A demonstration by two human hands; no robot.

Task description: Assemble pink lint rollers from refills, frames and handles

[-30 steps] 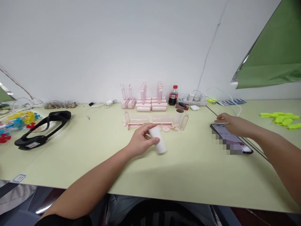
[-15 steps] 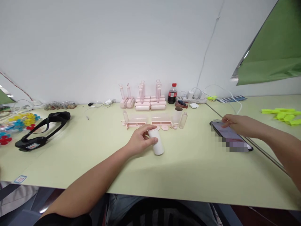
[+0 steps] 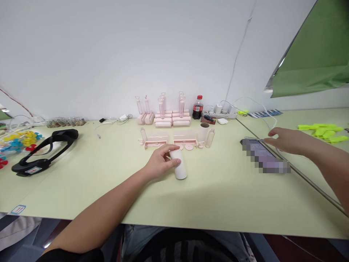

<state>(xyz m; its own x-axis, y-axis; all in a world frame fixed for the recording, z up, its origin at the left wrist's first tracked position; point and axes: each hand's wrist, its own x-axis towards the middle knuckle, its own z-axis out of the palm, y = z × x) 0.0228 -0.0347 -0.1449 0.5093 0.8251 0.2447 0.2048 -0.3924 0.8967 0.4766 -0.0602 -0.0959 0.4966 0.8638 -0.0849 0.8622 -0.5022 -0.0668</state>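
Note:
My left hand (image 3: pixel 161 162) is closed around a white roll (image 3: pixel 180 168), thumb on its near side and fingers over its top end. The roll lies tilted on the table. My right hand (image 3: pixel 283 140) hovers by the upper right edge of a phone (image 3: pixel 260 153), fingers apart and holding nothing. The phone's screen is lit and partly blurred out. Just beyond the roll lie pink open holders (image 3: pixel 185 142), pink discs (image 3: pixel 188 147), a clear tube (image 3: pixel 210 138) and a second, hollow roll (image 3: pixel 203 133) standing upright.
Pink assembled rollers (image 3: pixel 172 119) with upright handles stand by the wall, beside a cola bottle (image 3: pixel 197 108) and a power strip (image 3: pixel 227 114). A black headset (image 3: pixel 45 153) and coloured flower pieces (image 3: pixel 21 142) lie left. Yellow pieces (image 3: pixel 323 131) lie right. A cable channel (image 3: pixel 313 187) crosses the table.
My right hand has lifted off the phone screen and drawn back to its upper right edge. My left hand keeps its hold on the white roll. The view has shifted slightly.

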